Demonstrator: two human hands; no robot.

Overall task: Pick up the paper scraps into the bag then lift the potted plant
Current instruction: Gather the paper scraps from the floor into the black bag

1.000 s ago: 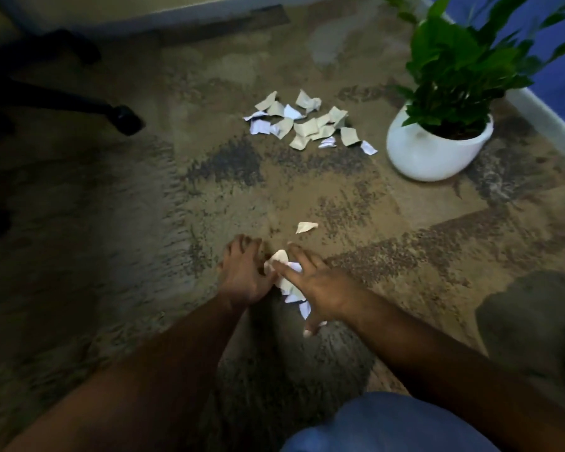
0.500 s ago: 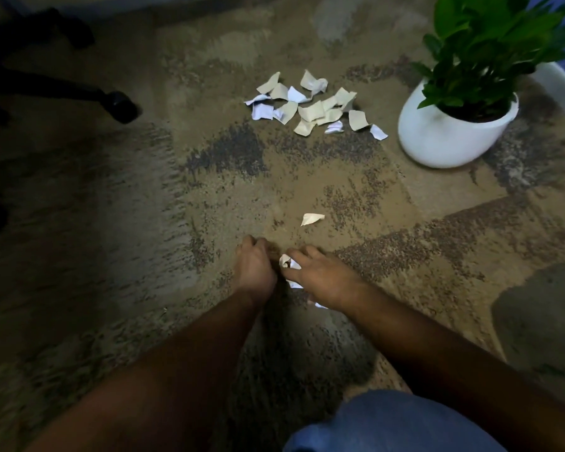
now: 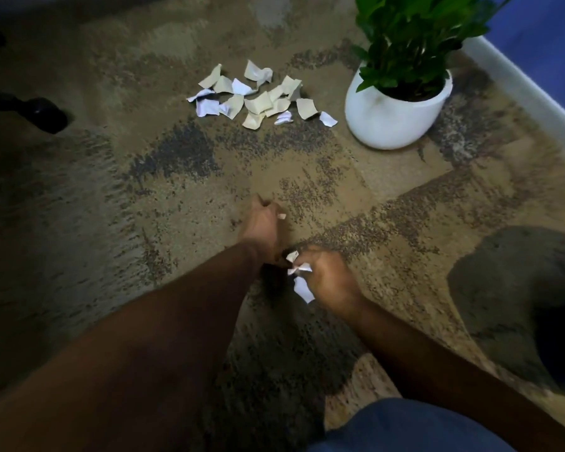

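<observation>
Fingers (image 3: pixel 299 256) of right hand (image 3: pixel 328 277) curled tight on bunched paper scraps (image 3: pixel 299 272), hoarding them near the carpet (image 3: pixel 79 223), likely to drop all at once. Left hand (image 3: pixel 263 220) reaches ahead, fingertips pinched on one small scrap (image 3: pixel 282 216). Main scrap pile (image 3: pixel 258 96) lies farther off, just left of potted plant (image 3: pixel 397 102), long axis left-right. Plant upright. Bag not identifiable.

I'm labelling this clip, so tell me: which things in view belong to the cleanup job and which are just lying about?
Part of the job:
- scrap pile on the carpet
- scraps clutched in the right hand
- left hand, closed around a small scrap
- potted plant

Just lying about:
- chair caster
- baseboard

No bag clearly visible.
</observation>
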